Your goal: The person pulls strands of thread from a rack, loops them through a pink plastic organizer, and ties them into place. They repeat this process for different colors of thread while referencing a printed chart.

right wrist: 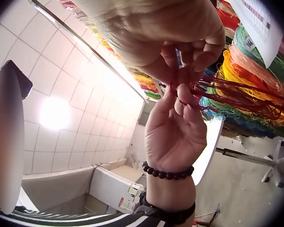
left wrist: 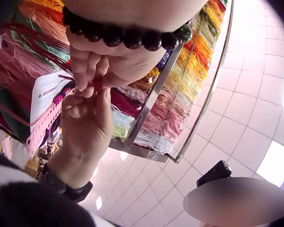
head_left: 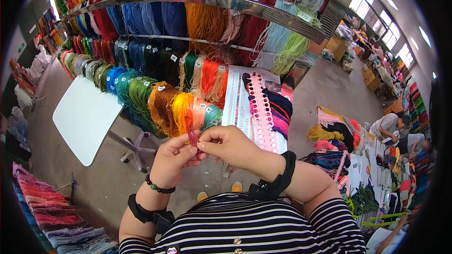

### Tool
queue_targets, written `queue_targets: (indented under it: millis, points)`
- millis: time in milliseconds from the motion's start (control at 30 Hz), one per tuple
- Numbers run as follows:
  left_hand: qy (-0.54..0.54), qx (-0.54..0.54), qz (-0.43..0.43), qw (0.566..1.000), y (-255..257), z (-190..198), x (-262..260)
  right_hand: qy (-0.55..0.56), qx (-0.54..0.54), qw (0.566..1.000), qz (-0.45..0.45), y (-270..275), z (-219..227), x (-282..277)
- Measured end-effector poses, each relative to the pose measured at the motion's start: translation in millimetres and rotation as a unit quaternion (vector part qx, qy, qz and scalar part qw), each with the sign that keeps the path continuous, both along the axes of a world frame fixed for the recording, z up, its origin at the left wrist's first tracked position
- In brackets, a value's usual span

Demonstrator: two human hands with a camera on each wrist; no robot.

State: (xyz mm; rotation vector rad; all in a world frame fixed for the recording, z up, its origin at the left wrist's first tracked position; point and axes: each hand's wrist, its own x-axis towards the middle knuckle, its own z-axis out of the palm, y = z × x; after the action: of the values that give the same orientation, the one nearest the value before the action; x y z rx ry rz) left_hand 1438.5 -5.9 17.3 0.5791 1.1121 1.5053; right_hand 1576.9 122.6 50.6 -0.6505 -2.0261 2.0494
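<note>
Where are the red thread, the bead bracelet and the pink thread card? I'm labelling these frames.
red thread (head_left: 193, 137), head view, bunch above the pinching fingertips
bead bracelet (head_left: 159, 188), head view, beads on the left wrist
pink thread card (head_left: 262, 113), head view, middle of the strip

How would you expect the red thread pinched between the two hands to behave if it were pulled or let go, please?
Probably floppy: the red thread trails in loose strands from the left hand and right hand. Likely very light, and apt to tangle, since strands splay.

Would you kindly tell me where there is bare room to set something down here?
The white table left of the yarn rack is bare, as is the floor right of it. The rack and the pink thread card are crowded.
</note>
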Motion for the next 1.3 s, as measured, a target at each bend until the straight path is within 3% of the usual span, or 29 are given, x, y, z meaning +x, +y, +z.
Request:
queue_targets:
  millis: [333, 633, 933, 1033, 1133, 1233, 1300]
  points:
    - [0.001, -0.008, -0.004, 1.0, 1.8, 1.4, 0.6, 0.02, -0.023, 0.999, -0.042, -1.4, -1.7, -0.5]
    - [0.013, -0.013, -0.008, 1.0, 3.4, 1.5, 5.8, 0.02, 0.013, 1.0, 0.003, 5.1, -14.2, 1.7]
    - [-0.013, 0.001, -0.017, 1.0, 1.6, 2.4, 4.4, 0.057, -0.052, 0.997, -0.02, 0.9, -15.9, -1.0]
    - [0.004, 0.0, -0.017, 1.0, 1.4, -2.9, 5.3, 0.004, -0.024, 0.999, -0.035, -1.9, -4.8, -0.1]
    - [0.026, 0.015, -0.031, 0.999, 5.3, -1.7, 10.9, -0.045, 0.013, 0.999, 0.009, -2.3, -0.3, -0.6]
    - [0.024, 0.038, -0.067, 0.997, 3.0, -2.0, 13.0, -0.02, 0.006, 1.0, 0.02, 4.3, -17.1, -0.4]
    - [0.024, -0.006, -0.072, 0.997, -1.2, -5.6, 4.2, 0.055, -0.085, 0.994, -0.026, 6.3, -15.9, 2.1]
